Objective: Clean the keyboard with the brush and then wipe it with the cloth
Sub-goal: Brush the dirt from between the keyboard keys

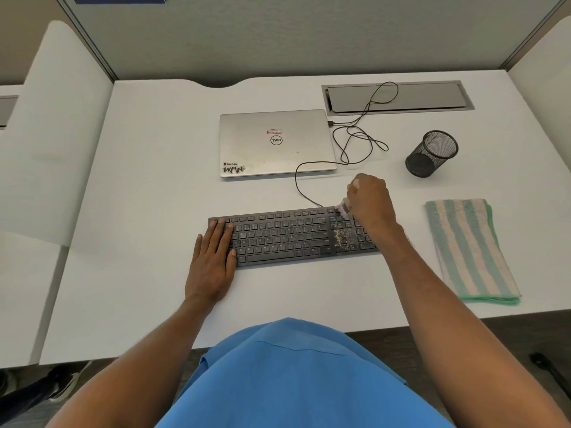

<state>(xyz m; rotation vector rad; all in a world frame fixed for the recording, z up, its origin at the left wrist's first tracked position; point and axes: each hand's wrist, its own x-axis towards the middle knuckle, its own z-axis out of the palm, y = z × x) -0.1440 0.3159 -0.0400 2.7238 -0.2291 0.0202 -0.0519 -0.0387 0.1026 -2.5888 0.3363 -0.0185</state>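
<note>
Right grip (pixel 369 199) closed on brush (pixel 342 208), at keyboard (pixel 284 234) far-right edge; left grip (pixel 213 257) flat, empty. Crumbs (pixel 343 236) remaining; cloth (pixel 469 251) unused, right of keyboard.

You're at an office cubicle: grey fabric partitions (pixel 278 35) wall off the back and sides of a white desk (pixel 148 186). On it you have a closed laptop (pixel 275 143), a wired keyboard (pixel 290 236), a mesh pen cup (pixel 432 152), and a cable hatch (pixel 398 95) set into the desktop, with a cable (pixel 355 140) looping across it
</note>
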